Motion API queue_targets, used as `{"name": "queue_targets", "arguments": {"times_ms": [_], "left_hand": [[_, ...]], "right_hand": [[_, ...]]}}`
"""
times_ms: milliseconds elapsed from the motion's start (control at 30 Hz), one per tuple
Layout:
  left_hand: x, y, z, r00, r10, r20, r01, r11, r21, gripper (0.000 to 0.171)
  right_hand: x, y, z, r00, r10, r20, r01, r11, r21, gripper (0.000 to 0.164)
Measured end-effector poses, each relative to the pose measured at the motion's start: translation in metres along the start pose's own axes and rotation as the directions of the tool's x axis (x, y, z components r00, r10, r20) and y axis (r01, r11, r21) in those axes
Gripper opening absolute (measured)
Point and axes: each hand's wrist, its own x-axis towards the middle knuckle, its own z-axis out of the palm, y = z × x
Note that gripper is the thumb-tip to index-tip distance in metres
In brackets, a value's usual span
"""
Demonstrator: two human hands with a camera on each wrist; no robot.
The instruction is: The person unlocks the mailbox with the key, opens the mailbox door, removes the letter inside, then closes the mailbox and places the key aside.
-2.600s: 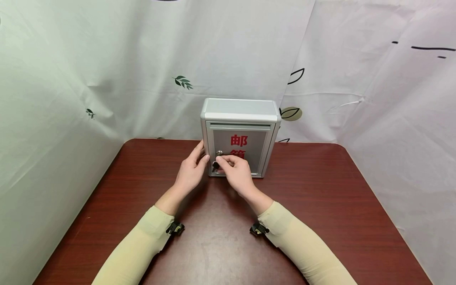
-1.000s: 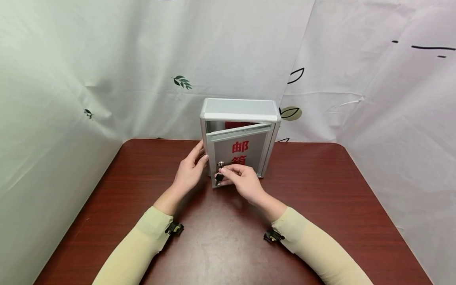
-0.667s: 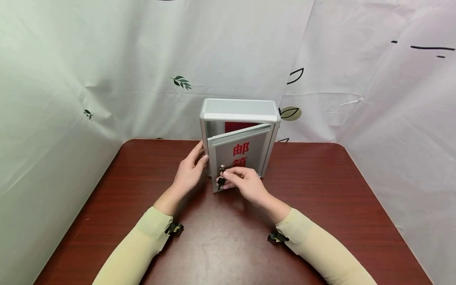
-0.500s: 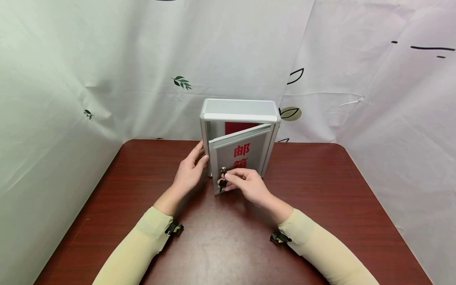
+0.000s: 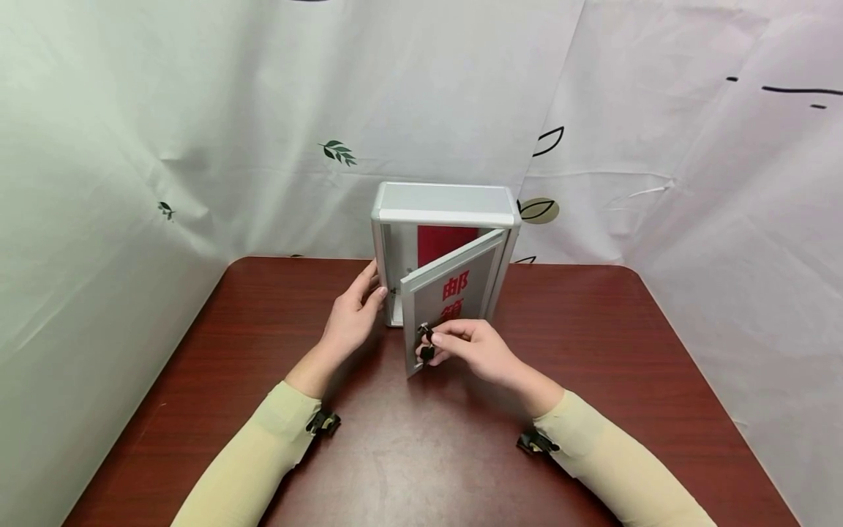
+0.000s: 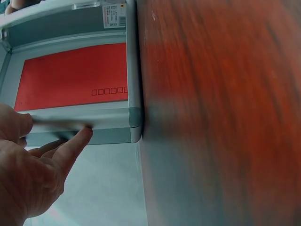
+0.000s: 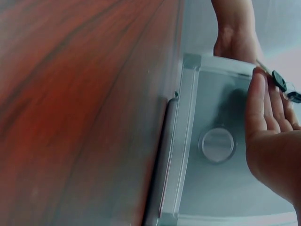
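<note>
A silver-grey metal mailbox with red lettering stands on the table, its front door swung partway outward from the left edge. My right hand pinches a black-headed key at the door lock, and a second black key hangs below it. Against the box's left side rests my left hand, thumb at the front edge and fingers extended along the wall. Through the opening a red envelope shows inside, lying against the back panel. The door hides the lower right of the interior.
The box stands near the far edge of a dark red wood-grain table. White cloth with leaf prints hangs close behind it and along both sides. A small printed label shows within the box in the left wrist view.
The door was closed at first and has swung outward and to the right, uncovering the red envelope. My right hand moved with it, holding the key; the left hand stayed in place.
</note>
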Motion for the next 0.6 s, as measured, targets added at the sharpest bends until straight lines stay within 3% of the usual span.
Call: {"name": "queue_targets", "arguments": {"times_ms": [400, 600], "left_hand": [[-0.001, 0.002, 0.000, 1.000, 0.000, 0.001, 0.000, 1.000, 0.016, 0.062], [-0.001, 0.002, 0.000, 1.000, -0.004, -0.001, 0.004, 1.000, 0.027, 0.062]], "right_hand": [[-0.014, -0.001, -0.019, 0.996, 0.004, 0.091, 0.001, 0.999, -0.046, 0.025], [-0.020, -0.003, -0.025, 0.990, -0.033, 0.138, 0.037, 0.999, -0.030, 0.024]]}}
